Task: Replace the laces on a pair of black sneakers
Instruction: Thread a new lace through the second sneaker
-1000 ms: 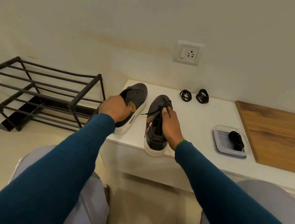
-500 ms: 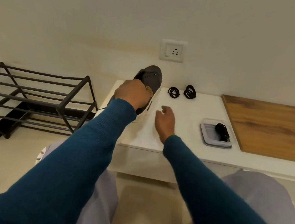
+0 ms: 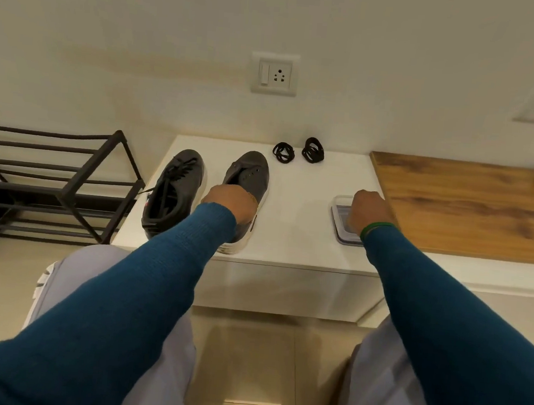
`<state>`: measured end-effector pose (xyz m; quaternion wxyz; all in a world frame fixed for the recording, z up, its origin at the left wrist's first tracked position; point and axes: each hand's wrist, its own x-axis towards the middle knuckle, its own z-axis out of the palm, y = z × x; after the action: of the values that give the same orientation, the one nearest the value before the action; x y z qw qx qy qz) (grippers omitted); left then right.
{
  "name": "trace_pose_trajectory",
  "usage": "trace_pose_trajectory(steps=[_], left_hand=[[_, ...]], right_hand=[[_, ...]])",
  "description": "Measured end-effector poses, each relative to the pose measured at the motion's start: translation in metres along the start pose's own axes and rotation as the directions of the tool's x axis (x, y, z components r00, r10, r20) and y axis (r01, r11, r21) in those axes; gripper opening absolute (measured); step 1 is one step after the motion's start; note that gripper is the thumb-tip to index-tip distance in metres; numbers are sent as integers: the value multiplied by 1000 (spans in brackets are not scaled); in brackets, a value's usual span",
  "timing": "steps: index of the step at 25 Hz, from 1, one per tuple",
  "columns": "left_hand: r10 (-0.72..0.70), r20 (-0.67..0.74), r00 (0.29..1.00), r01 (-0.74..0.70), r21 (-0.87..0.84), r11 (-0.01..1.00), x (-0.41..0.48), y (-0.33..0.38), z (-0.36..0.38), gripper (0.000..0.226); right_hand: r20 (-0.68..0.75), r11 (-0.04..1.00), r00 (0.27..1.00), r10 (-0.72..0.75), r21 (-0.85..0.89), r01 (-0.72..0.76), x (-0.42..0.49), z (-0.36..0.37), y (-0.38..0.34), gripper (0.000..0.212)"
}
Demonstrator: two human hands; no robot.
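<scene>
Both sneakers now stand side by side on the white table [image 3: 295,230], toes toward the wall. Half a second ago only one showed, lifted in the left hand [image 3: 230,203]. That hand has come down with the unlaced sneaker [image 3: 249,173], and its grip is clamped on the shoe's collar, hiding the heel end. The laced sneaker [image 3: 173,191] sits just beside it on the left, untouched, with a loose lace end trailing over the table edge. The right hand [image 3: 367,212] has swung from the middle of the table to the clear container [image 3: 338,226] near the wooden panel [image 3: 465,203]. Its knuckles face the camera and its fingers dip toward the container, so I cannot tell whether that grip is together or apart, nor what lies inside. By the wall rest one lace coil [image 3: 278,155] and a second lace coil [image 3: 313,150], near each other but apparently not touching. A black shoe rack [image 3: 100,168] stands on the floor to the left, and a wall socket [image 3: 274,73] sits above the table.
</scene>
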<state>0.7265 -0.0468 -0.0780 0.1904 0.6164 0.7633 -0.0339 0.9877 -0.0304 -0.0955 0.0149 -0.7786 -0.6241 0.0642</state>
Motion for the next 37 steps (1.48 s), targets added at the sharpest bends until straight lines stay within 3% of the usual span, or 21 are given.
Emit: trace_pose_trajectory(steps=[5,8,10,12,13,15,16,18,20,21,22,23,24,26,27,29,31,32,34,35,37], left_hand=[[-26,15,1000,25,23,999,-2,7,-2,40],[-13,3,1000,13,27,1000,-7,8,-5,39],[-2,-4,1000,2,5,1000,-9,5,-7,35],[8,14,1000,-8,4,1000,-13,2,-8,32],[20,35,999,-21,25,999,-15,1,-9,33],[29,74,997,-34,65,997,-20,0,-9,38],[29,53,998,-34,84,996,-23,-1,-12,41],[69,-159,985,-44,156,987,-27,-2,-22,44],[208,-405,890,-203,57,978,-25,-2,-30,39],[281,-418,864,-352,-102,930,-21,0,-32,37],[362,-359,860,-474,-303,827,-19,2,-34,42],[444,-269,855,-518,-482,707,-19,5,-33,52],[511,-174,842,-510,-567,647,-18,9,-30,61],[591,-60,804,-521,-550,653,-14,18,-20,63],[599,-69,798,-532,-549,645,-11,22,-15,55],[552,-138,822,-485,-678,553,-2,28,-13,31],[437,-83,896,-302,-834,461,5,29,-20,15],[379,-36,925,-232,-843,486,8,27,-22,14],[271,-56,961,-238,-666,706,14,21,-24,17],[245,-94,965,-256,-556,791,15,20,-24,18],[245,-168,955,-294,-403,867,13,20,-24,16]], right_hand=[[16,997,998,53,57,-54,5,6,3,33],[-10,994,999,47,101,-46,7,3,3,24],[-69,979,995,70,197,-55,11,-12,3,12],[-136,907,986,98,420,-32,13,-39,-2,7],[-140,805,986,94,594,7,11,-53,-6,4],[-54,412,999,-3,910,51,2,-74,-20,8],[-2,198,997,-79,980,18,-3,-79,-29,11],[81,-40,982,-172,995,-89,-7,-79,-48,17],[128,-138,968,-214,977,-160,-6,-75,-65,25],[136,-178,963,-234,967,-180,-4,-74,-71,29],[129,-213,956,-262,959,-188,-3,-75,-75,32],[115,-247,950,-290,950,-191,-2,-75,-79,32],[97,-284,946,-310,940,-190,-1,-76,-84,31],[61,-366,946,-319,913,-182,3,-77,-91,30],[49,-392,950,-310,903,-175,6,-76,-95,29],[46,-371,960,-275,917,-150,10,-68,-100,25],[73,-219,975,-210,968,-119,14,-54,-103,17],[89,-87,980,-178,991,-105,16,-44,-102,13],[144,253,978,-150,962,-103,20,-25,-97,8],[182,435,971,-154,895,-99,21,-18,-94,9],[232,729,952,-199,684,-15,23,-12,-90,15]])
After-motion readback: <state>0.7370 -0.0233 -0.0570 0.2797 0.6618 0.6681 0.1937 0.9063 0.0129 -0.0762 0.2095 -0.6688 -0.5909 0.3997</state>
